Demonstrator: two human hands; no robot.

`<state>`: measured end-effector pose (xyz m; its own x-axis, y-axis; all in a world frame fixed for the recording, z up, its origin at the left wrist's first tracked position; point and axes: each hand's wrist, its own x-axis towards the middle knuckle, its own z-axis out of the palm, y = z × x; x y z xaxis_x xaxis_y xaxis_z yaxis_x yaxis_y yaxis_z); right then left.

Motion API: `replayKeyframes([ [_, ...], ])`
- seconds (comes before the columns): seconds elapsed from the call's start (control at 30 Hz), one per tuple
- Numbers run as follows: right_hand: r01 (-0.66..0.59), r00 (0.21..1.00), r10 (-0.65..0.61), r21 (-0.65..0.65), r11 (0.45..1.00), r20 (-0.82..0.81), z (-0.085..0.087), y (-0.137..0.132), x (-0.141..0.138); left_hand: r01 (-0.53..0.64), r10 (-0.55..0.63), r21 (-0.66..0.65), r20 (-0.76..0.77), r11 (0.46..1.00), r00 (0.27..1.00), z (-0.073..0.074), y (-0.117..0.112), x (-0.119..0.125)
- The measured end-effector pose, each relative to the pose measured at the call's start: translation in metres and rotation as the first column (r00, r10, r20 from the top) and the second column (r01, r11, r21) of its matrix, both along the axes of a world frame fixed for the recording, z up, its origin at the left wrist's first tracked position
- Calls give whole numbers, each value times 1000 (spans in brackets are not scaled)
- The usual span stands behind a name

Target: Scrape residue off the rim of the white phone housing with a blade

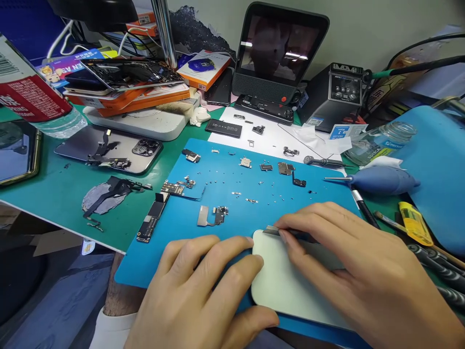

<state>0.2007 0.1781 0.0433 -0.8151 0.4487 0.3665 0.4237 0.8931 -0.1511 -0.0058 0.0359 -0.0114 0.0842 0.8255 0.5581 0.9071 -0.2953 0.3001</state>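
Note:
A white flat phone back [286,286] lies face down on the blue work mat [218,169] at the near edge. My left hand [203,295] rests beside it, fingers curled against its left edge and thumb under its near side, holding it steady. My right hand [366,271] lies over its right part and pinches a thin metal blade [271,230] against the top edge of the phone back.
Small screws, brackets and flex parts are scattered over the mat, with a logic board [150,223] at its left edge. An opened phone frame [109,150] lies on the green mat [61,194]. A blue air blower [381,179], tweezers and screwdrivers [428,252] lie right. A small monitor [279,48] stands behind.

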Motion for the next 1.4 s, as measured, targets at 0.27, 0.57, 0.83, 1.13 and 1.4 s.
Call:
replayKeyframes([
  [0.27,-5,1000,5,7,1000,-8,2,2,0,-17,17,27,10,999,1000,0,-1,0],
  [0.57,-85,992,83,24,996,93,-2,7,18,-1,1,-3,39,1000,999,-1,0,-1],
  [0.83,-121,979,112,49,991,171,1,10,20,-14,14,0,63,1000,998,2,3,1],
  [1.13,-150,979,138,79,985,148,12,17,7,-45,42,34,94,998,995,3,6,2],
  [1.4,-109,991,121,-195,975,53,20,24,-4,-27,27,-7,78,1000,997,10,4,2],
])
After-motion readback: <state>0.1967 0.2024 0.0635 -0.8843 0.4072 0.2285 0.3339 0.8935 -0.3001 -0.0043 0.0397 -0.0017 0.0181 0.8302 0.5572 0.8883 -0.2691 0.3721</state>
